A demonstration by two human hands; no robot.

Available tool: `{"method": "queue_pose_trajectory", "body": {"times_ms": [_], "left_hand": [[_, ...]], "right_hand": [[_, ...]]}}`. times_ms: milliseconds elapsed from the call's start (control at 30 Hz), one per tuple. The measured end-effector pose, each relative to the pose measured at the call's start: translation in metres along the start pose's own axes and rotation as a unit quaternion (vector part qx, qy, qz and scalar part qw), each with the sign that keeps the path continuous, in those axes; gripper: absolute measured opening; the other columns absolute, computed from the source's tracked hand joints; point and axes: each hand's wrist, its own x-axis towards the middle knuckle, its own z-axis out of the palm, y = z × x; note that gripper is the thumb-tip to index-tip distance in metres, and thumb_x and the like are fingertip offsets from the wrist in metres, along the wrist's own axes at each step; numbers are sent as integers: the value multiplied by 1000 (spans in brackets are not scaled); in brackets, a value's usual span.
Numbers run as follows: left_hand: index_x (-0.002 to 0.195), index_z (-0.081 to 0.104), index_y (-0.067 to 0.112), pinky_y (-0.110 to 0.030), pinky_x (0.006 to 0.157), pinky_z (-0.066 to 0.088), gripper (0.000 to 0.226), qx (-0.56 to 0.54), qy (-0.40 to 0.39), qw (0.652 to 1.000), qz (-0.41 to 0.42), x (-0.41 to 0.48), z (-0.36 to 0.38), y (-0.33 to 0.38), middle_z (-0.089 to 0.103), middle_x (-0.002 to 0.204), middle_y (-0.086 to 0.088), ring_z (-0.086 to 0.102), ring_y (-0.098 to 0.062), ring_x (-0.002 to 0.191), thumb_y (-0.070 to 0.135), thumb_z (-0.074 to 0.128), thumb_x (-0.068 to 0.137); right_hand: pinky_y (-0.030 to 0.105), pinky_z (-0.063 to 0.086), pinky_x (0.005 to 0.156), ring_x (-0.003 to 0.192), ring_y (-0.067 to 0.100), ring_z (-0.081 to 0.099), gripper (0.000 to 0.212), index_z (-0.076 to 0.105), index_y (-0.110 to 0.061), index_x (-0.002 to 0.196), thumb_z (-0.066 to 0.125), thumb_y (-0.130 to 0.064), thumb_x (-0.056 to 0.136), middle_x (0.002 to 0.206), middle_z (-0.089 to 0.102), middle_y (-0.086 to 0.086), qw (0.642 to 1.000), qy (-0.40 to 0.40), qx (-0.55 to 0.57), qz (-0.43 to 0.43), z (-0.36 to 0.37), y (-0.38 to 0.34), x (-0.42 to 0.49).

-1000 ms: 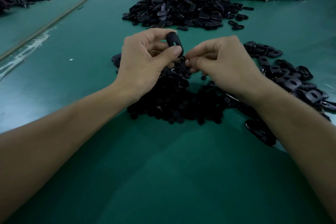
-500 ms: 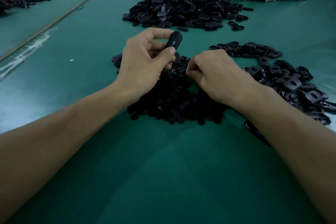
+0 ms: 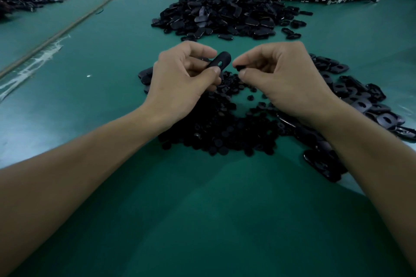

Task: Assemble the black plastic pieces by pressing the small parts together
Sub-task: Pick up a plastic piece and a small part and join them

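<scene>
Black oval shell pinched in left hand, small button pinched in right hand

Oval black plastic piece, flat, with a slot through its middle, is being pinched in the left hand, tilting up to the right, above the worktop. Small black part is sitting between thumb and fingertip of the right hand, just beside the oval's raised end, not touching it. Heap of small round black parts is lying under both hands. Loose slotted oval pieces are spreading to the right of that heap.
</scene>
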Motion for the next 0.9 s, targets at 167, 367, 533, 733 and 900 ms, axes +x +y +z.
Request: {"method": "queue_pose_trajectory", "body": {"times_ms": [167,367,533,733,900], "left_hand": [[92,72,26,-29,70,61,16,-8,-13,1000,21,-1,2,1,77,81,4,75,-17,75,12,73,85],[97,75,28,-28,72,61,22,-14,-9,999,28,-2,5,2,78,85,4,76,-18,76,10,72,85],[98,73,25,-27,73,61,24,-12,-11,999,34,-3,5,4,77,83,4,76,-19,77,7,75,84],[94,74,28,-29,74,61,22,-5,-10,999,40,-3,6,5,77,85,1,75,-17,78,12,77,80],[93,74,30,-29,74,60,22,0,-10,999,42,-3,6,5,77,85,1,75,-16,78,13,78,79]], "right_hand": [[16,49,67,67,2,57,19,73,-27,101,71,-11,91,79,67,-5,999,-11,47,5,-1,-2,0],[28,59,78,79,14,70,15,66,-25,91,76,-14,87,82,71,-3,998,16,47,25,1,-3,-1],[25,58,76,77,9,69,10,72,-23,87,76,-13,87,80,72,-5,999,34,38,17,4,-5,-1],[21,55,71,73,6,69,9,73,-24,87,73,-16,88,77,73,-6,998,46,27,21,9,-6,-1],[20,55,73,74,4,69,14,70,-27,87,73,-13,89,77,72,-8,999,44,18,21,11,-8,-1]]}}
